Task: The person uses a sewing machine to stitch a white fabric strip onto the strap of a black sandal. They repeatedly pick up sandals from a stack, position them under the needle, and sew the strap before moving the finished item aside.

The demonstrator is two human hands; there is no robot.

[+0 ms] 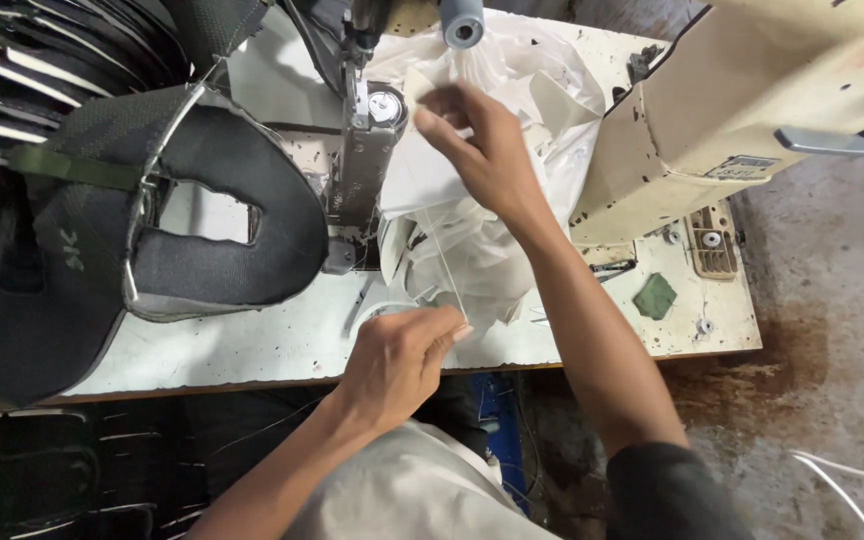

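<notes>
Stretching a thin white thread point(444, 262) between both hands, the person works at a white sewing table point(252, 345) seen from above. The left hand point(399, 357) lies at about 6 o'clock of the table's middle, near the front edge; its thumb and forefinger are closed together, pinching the lower end of the thread. The right hand point(482, 145) is raised at about 12 o'clock from the left, just beside the sewing machine head point(367, 150); its fingertips are drawn together at the upper end of the thread, though whether they grip it firmly cannot be told. The thread runs nearly straight and taut from one hand to the other, passing over a heap of crumpled translucent white plastic point(507, 250) that rests on the table beneath the right forearm. At 9 o'clock of the machine head lies a dark padded fabric piece point(222, 265) with a cut-out opening, its edge touching the machine's base. At 3 o'clock a cream machine housing point(752, 110) stands tilted, chipped in places. A small green scrap point(655, 296) lies on the table at 4 o'clock of the right hand, well apart from it. Stained concrete floor point(832, 330) shows beyond the table's right edge.
</notes>
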